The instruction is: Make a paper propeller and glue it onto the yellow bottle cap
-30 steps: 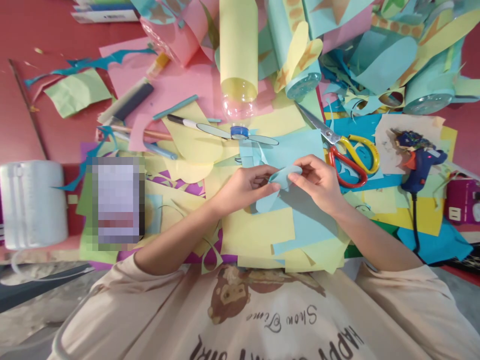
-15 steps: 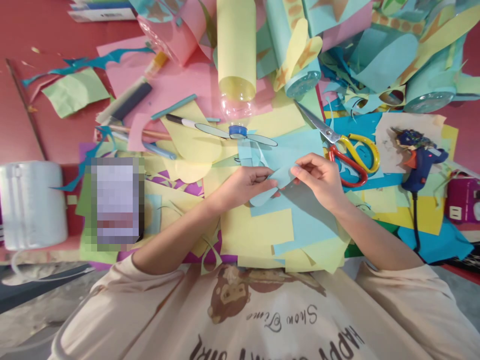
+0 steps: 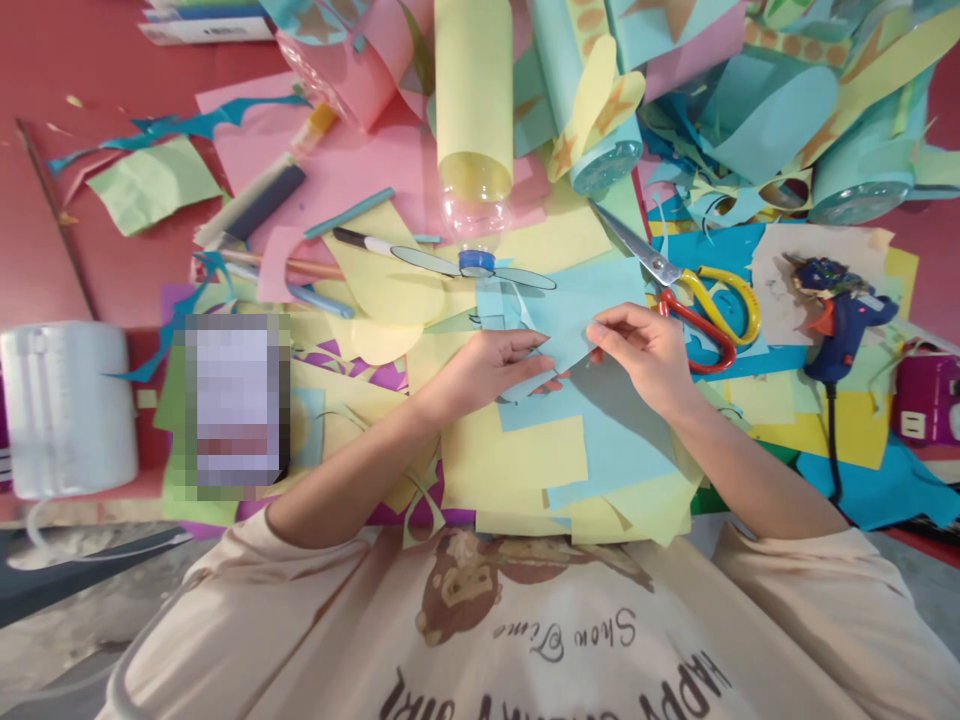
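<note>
Between my hands is a light blue paper cutout (image 3: 568, 352), held above a light blue sheet of much the same colour. My left hand (image 3: 499, 368) has its thumb and fingers around the lower left end, fingers slightly apart. At the upper right end my right hand (image 3: 637, 345) pinches the paper between thumb and fingertips. Just beyond them lies a clear bottle (image 3: 474, 100) wrapped in yellow paper, cap towards me. Two pale blue blade shapes with dark outlines stick out from its blue cap (image 3: 476, 263). Scissors (image 3: 679, 280) with red and yellow handles lie by my right hand.
A blue glue gun (image 3: 836, 330) rests at the right, its cord running towards me. Several paper-covered bottles (image 3: 607, 165) lie at the back. A phone-like device (image 3: 234, 405), blurred out, and a white case (image 3: 67, 410) are at the left. Paper scraps and pens cover the table.
The blue cutout has turned a little in my fingers, and less of its lower left end shows. My left fingers have spread slightly. Both hands stay in nearly the same place.
</note>
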Demonstrator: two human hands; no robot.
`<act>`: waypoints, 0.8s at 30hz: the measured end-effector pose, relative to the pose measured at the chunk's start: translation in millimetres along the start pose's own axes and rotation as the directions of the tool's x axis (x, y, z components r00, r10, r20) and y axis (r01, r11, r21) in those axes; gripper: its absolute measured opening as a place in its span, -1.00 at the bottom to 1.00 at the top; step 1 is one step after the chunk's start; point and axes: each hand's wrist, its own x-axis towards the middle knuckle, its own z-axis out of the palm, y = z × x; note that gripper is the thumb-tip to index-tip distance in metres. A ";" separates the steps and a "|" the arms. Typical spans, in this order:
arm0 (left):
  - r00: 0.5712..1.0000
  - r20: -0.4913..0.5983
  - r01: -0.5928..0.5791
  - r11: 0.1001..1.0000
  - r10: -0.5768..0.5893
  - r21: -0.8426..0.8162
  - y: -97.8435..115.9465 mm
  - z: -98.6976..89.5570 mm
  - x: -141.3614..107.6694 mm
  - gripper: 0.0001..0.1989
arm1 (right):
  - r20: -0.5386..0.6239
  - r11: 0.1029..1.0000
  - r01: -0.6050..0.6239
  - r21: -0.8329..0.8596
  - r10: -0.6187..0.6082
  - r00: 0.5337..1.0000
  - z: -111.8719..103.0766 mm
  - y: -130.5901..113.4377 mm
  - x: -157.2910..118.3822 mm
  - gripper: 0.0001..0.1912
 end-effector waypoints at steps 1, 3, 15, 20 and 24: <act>1.000 -0.001 -0.003 1.000 0.003 -0.005 -0.3 -0.1 0.0 -0.64 | 0.000 1.000 0.000 0.000 0.000 1.000 -0.3 0.0 0.3 -0.83; 1.000 0.003 -0.014 1.000 0.014 -0.018 -0.9 -0.2 0.2 -0.63 | 0.003 1.000 -0.001 -0.008 0.001 1.000 -0.8 0.2 0.8 -0.84; 1.000 0.001 -0.010 1.000 0.010 -0.020 -1.0 -0.7 0.1 -0.65 | 0.012 0.998 0.014 -0.061 -0.013 1.000 -1.7 -0.5 1.6 -0.81; 0.999 0.003 -0.049 0.999 0.049 -0.013 -1.3 -1.3 0.1 -0.65 | 0.004 0.998 0.026 -0.062 -0.026 1.000 -2.9 -1.0 1.3 -0.81; 0.998 0.001 -0.056 0.998 0.056 -0.009 0.9 -1.5 0.5 -0.66 | -0.005 0.994 0.055 -0.092 -0.056 0.998 -3.0 -1.9 0.6 -0.79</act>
